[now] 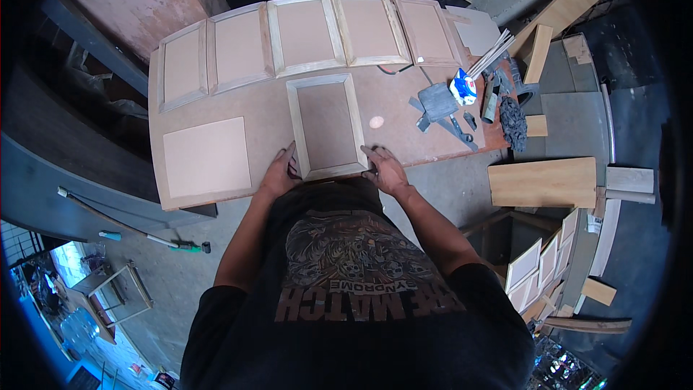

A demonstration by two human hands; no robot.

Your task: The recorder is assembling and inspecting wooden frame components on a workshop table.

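Note:
A pale wooden frame (354, 110) lies flat at the table's near edge, right in front of me. Its inside looks darker than the other panels here, and I cannot tell whether a board fills it. At its lower left corner, my left hand (280, 172) holds the side with fingers along the outer edge. My right hand (388, 170) grips the opposite lower corner, its fingertips on the frame's right side. To the left lies a loose thin board (207, 157). A small pale round piece (376, 122) rests on the tabletop right of the frame.
Several framed panels (307, 32) stand in a row along the table's (263, 105) back. At the right are a blue-and-white packet (463, 87), thin sticks (491, 53), a grey flat block (437, 101) and dark rags (513, 124). A wooden board (543, 182) lies beyond the table's right end.

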